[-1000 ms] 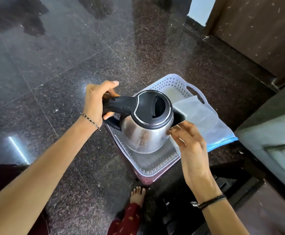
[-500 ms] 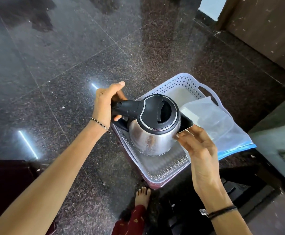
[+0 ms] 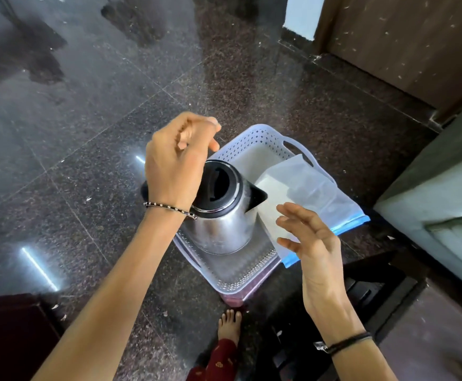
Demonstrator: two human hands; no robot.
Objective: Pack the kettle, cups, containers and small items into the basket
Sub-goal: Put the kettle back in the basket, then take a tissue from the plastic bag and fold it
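The brushed stainless-steel electric kettle with a black lid and black spout [image 3: 221, 213] stands upright inside the pale lilac perforated plastic basket [image 3: 252, 279], occupying its near-left portion. The basket rests on a low support above the dark speckled granite floor [image 3: 87, 133]; the support itself is mostly hidden.

Left hand [image 3: 177, 160]: positioned above the kettle's handle side, fingers loosely curled, holding nothing. It covers the handle, so contact with the handle cannot be confirmed, but no grip is evident.

Right hand [image 3: 309, 243]: open, fingers spread, palm facing the kettle, just beside the kettle body and apart from it. It holds nothing.

A translucent white plastic bag with a blue edge strip [image 3: 306, 193] lies across the right side of the basket, draped over the right rim and extending beyond it. Its contents cannot be determined.

Task status, as judged from this view:
- Kettle: packed. It sits in the basket with both hands clear of its body.
- Bag: partly in the basket; whether it counts as a task item is uncertain.
- Cups, containers and small items: none visible in the basket or elsewhere in the frame. These remain to be packed.

Free space remains in the far portion and along the near edge of the basket. Overall, the task appears to be at an early stage.
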